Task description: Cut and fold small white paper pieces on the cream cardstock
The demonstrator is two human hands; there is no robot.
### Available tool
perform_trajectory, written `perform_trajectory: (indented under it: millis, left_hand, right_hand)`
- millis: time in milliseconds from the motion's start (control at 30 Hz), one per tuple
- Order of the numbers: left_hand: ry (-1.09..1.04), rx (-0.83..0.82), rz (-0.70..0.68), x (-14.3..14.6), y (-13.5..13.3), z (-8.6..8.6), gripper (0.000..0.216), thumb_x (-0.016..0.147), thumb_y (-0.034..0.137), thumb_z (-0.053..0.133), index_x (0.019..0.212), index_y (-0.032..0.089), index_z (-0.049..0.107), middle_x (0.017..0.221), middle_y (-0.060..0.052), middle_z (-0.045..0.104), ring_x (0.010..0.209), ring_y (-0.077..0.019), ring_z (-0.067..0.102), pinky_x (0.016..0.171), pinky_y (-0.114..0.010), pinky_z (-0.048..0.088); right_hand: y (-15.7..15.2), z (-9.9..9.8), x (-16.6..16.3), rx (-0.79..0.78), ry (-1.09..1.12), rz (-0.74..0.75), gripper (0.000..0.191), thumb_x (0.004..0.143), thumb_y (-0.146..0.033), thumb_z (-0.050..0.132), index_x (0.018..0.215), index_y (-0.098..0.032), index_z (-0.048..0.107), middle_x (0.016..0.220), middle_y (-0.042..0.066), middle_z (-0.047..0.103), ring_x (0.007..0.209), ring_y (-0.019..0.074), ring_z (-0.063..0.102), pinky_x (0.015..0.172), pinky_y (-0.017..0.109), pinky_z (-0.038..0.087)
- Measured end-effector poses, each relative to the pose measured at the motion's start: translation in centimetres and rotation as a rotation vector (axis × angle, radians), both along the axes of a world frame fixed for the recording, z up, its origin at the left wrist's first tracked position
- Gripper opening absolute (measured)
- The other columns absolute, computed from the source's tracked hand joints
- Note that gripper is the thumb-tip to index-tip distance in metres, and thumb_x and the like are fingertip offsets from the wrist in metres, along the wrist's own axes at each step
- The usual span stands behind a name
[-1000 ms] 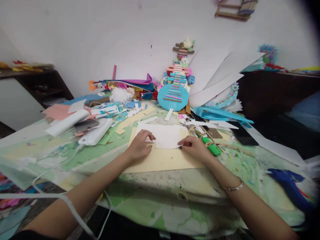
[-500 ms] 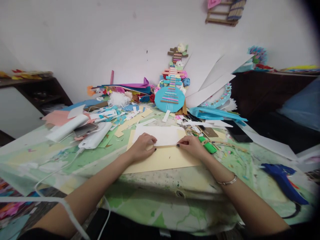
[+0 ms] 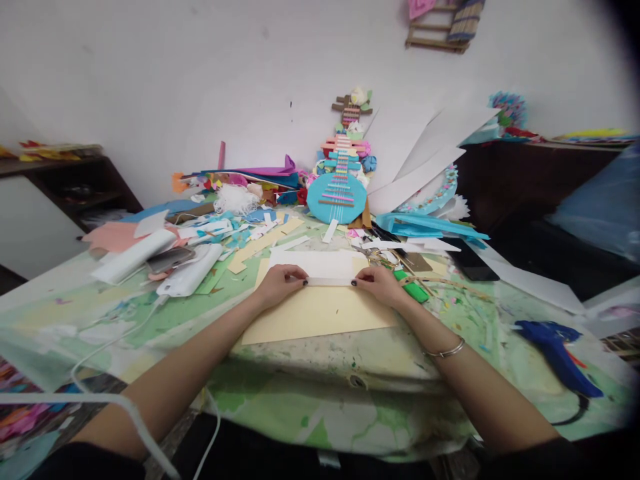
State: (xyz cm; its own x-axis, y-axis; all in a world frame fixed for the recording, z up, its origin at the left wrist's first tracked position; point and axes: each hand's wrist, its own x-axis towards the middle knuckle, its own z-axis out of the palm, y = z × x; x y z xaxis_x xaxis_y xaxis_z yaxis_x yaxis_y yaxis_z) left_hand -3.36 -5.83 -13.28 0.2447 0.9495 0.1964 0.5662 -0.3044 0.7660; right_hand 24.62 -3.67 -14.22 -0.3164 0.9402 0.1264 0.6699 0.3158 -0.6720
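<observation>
A sheet of white paper point(image 3: 327, 263) lies on a larger cream sheet point(image 3: 320, 313), its near edge turned up into a narrow fold. My left hand point(image 3: 283, 283) pinches the left end of that folded edge. At the right end, my right hand point(image 3: 377, 285) grips the same edge between thumb and fingers. Both wrists rest low over the cream sheet. Just right of my right hand is a green object point(image 3: 411, 287), close to a pair of scissors point(image 3: 377, 255).
A blue glue gun point(image 3: 560, 357) lies at the right. A black phone point(image 3: 470, 260) sits behind it. Left are a white power bank point(image 3: 190, 270) with a cable and paper scraps. A blue paper lute-shaped craft point(image 3: 336, 199) stands against the wall.
The near edge of the white paper has been folded up and away from me. My fingers have closed on both ends of the fold; the view has shifted slightly.
</observation>
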Motion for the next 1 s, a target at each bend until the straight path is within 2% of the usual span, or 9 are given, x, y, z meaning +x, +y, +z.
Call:
perform_trajectory:
  millis: [233,467,1000]
  left_hand:
    - [0.000,0.005,-0.003,0.0,0.2,-0.3,0.016,0.069,0.027,0.060,0.080,0.018,0.067,0.076,-0.002,0.069,0.072,-0.0157,0.062,0.071,-0.027,0.049]
    - [-0.101,-0.003,-0.035,0.1,0.2,-0.6,0.019,0.067,0.023,0.059,0.085,0.017,0.063,0.082,-0.004,0.068,0.079,-0.0164,0.064,0.076,-0.029,0.050]
    - [-0.002,0.030,0.034,0.3,0.1,-0.9,0.020,0.070,0.026,0.056,0.087,0.018,0.062,0.083,-0.004,0.069,0.081,-0.0192,0.065,0.078,-0.032,0.049]
  right_hand:
    - [-0.5,0.6,-0.3,0.029,-0.060,0.008,0.021,0.077,-0.031,0.057,0.071,-0.014,0.068,0.064,0.003,0.063,0.060,0.0130,0.049,0.055,0.024,0.030]
    - [-1.0,1.1,-0.6,0.056,-0.098,0.012,0.018,0.079,-0.026,0.054,0.073,-0.014,0.066,0.067,0.003,0.063,0.062,0.0137,0.050,0.058,0.025,0.032]
    - [-1.3,1.7,-1.0,0.059,-0.173,-0.031,0.018,0.080,-0.025,0.054,0.070,-0.014,0.065,0.067,0.004,0.064,0.063,0.0137,0.052,0.058,0.024,0.031]
